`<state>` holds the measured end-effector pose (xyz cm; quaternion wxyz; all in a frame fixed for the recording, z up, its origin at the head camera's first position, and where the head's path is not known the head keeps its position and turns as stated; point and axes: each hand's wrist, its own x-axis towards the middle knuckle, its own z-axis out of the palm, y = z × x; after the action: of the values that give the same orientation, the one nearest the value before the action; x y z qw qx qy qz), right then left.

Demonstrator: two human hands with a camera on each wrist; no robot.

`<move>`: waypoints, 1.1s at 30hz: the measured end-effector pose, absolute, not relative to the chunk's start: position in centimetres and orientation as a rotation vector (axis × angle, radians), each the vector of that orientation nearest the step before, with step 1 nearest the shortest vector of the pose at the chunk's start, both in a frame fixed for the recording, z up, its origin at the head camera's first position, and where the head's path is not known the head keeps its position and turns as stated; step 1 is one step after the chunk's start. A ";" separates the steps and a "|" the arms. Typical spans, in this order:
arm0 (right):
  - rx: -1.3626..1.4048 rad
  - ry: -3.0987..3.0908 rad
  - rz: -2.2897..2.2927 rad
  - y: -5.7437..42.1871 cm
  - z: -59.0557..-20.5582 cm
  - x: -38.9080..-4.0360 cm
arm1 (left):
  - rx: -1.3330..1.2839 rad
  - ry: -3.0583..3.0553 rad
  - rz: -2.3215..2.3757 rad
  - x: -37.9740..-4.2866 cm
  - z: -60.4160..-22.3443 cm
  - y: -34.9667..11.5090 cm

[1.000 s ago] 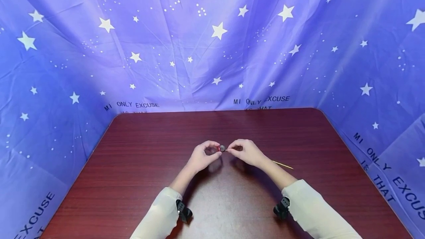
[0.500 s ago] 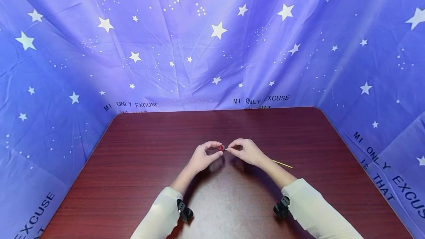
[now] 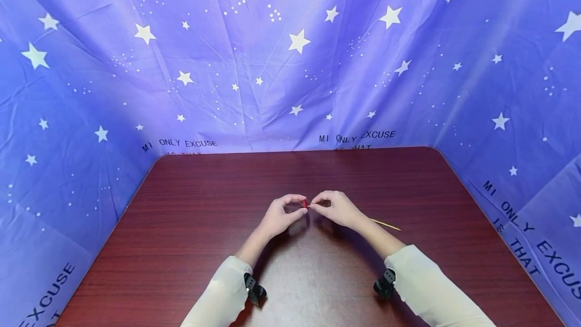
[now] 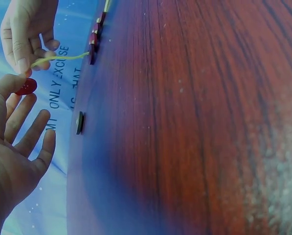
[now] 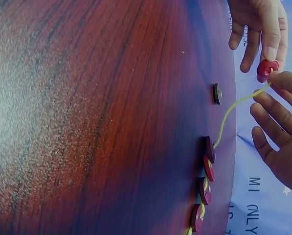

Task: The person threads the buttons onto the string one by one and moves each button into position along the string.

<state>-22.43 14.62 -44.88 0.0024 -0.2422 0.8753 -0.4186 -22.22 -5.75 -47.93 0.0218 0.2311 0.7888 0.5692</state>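
My left hand (image 3: 278, 216) pinches a round red button (image 5: 267, 70) between thumb and forefinger, raised over the table. Facing it, my right hand (image 3: 338, 209) pinches a yellow cord (image 5: 227, 115) close to the button's face, thumb and fingertip right at its holes. In the left wrist view the red button (image 4: 26, 87) shows edge and face below the right fingertips. From the right hand the cord hangs in a curve down to a row of threaded dark-red buttons (image 5: 205, 190) on the table. The other fingers of both hands are spread loosely.
One loose dark button (image 5: 216, 94) lies on the table, beyond the strung row. The cord's tail (image 3: 387, 224) stretches out on the tabletop beside the right forearm. Starry blue-purple cloth (image 3: 254, 64) hangs around the brown wooden table (image 3: 190, 246).
My left hand has shifted slightly right, bringing the red button closer to the right fingertips. In the head view the button now covers the grey disc seen earlier. The right hand stays nearly still.
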 end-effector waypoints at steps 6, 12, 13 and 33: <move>-0.750 2.741 -1.312 14.5 -44.9 -22.4 | 0.726 2.451 1.764 -22.1 -47.7 -5.7; -0.756 2.750 -1.311 14.5 -44.9 -22.4 | 0.717 2.447 1.773 -22.0 -47.6 -5.7; -0.757 2.750 -1.313 14.5 -44.9 -22.4 | 0.717 2.447 1.774 -22.0 -47.6 -5.7; -0.782 2.761 -1.288 14.5 -45.0 -22.6 | 0.753 2.469 1.784 -22.0 -47.6 -5.6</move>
<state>-22.63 14.55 -44.97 -0.0018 -0.2488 0.8778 -0.4094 -22.02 -5.56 -47.57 0.0019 0.2400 0.7868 0.5686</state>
